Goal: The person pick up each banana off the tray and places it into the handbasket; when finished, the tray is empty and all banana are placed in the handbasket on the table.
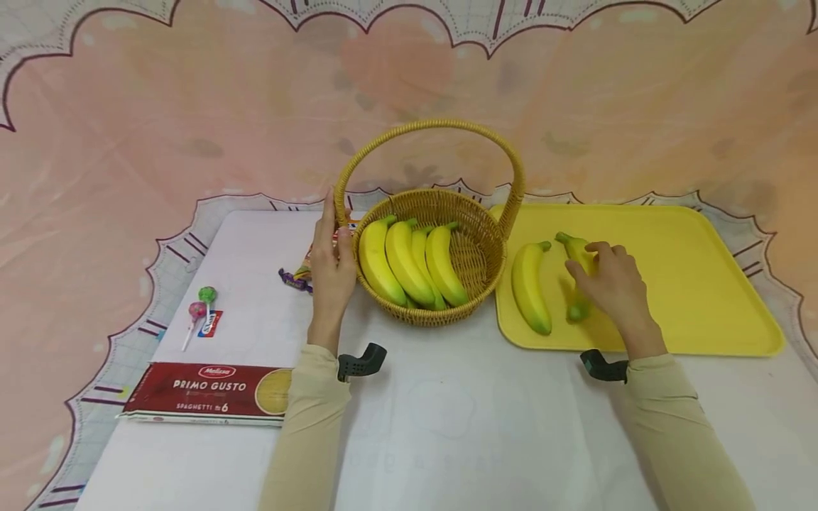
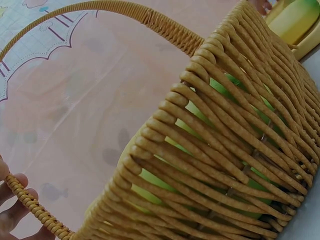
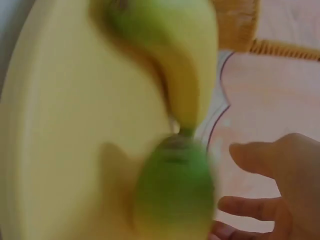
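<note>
Beige sleeves [image 1: 307, 440] came nearest the camera, reaching over a white table [image 1: 434, 404] on the near side of the wicker basket [image 1: 441, 318], with a black wrist device [image 1: 361, 362] on the left arm and a matching device [image 1: 603, 367] on the right.

At the basket's left edge, the left hand [image 1: 332, 266] held the foot of the arched handle [image 1: 434, 124] — fingers curled round it, their tips showing past the weave in the left wrist view. Four bananas [image 1: 404, 259] lay side by side inside the basket, toward its left half, stems pointing to its far rim.

Right of the basket sat a yellow tray [image 1: 703, 284]. One banana [image 1: 529, 287] lay on its end nearest the basket; just beyond, farther from the basket, was a second banana [image 1: 578, 253], partly covered by the right hand [image 1: 616, 284]. That hand's thumb and fingers were spread apart, pinching nothing; whether they touched the fruit I could not tell.

Left of the basket, a purple-wrapped sweet [image 1: 295, 279] lay near a colourful packet mostly hidden by the left hand. Farther left were a green lollipop [image 1: 207, 294], a pink lollipop [image 1: 197, 310] and a small packet [image 1: 211, 323] — and, nearer than the basket, a red spaghetti pack [image 1: 211, 394] reaching behind the left sleeve.
</note>
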Demonstrator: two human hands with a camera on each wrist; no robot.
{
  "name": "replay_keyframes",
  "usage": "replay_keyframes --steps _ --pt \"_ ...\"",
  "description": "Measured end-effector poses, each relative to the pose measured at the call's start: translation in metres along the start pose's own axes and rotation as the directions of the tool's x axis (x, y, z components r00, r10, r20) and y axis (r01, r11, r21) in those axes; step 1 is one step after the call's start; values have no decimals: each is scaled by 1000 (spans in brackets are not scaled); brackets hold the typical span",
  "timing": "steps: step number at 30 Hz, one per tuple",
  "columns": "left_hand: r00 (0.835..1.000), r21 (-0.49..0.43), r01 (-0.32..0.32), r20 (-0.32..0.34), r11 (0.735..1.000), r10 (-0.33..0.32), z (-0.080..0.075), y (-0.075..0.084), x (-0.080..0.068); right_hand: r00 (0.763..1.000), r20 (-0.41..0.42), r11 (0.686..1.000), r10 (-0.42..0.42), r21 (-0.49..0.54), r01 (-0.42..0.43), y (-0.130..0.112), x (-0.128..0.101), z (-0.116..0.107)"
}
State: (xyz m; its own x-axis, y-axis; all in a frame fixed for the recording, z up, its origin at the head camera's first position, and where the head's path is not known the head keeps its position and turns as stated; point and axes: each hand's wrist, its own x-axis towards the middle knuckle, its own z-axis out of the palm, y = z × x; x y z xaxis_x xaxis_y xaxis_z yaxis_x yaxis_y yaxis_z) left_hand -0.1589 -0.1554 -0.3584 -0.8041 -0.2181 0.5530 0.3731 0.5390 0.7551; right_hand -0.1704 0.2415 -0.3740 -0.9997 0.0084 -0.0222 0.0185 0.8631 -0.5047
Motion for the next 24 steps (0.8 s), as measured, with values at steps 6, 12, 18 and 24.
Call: replay_keyframes --steps 6,12,18,24 --pt "1000 -19 6 2 1000 -6 1 0 -1 994 105 996 30 -89 -21 15 4 -5" --pt "1000 -11 11 11 1000 -11 1 0 -2 978 197 990 75 -135 -48 26 10 -18" --pt "1000 -5 13 10 1000 -13 0 1 -2 972 208 983 114 -168 -79 35 14 -19" --pt "999 -9 33 14 999 -33 -1 2 -2 974 218 995 65 -88 -47 44 11 -12"
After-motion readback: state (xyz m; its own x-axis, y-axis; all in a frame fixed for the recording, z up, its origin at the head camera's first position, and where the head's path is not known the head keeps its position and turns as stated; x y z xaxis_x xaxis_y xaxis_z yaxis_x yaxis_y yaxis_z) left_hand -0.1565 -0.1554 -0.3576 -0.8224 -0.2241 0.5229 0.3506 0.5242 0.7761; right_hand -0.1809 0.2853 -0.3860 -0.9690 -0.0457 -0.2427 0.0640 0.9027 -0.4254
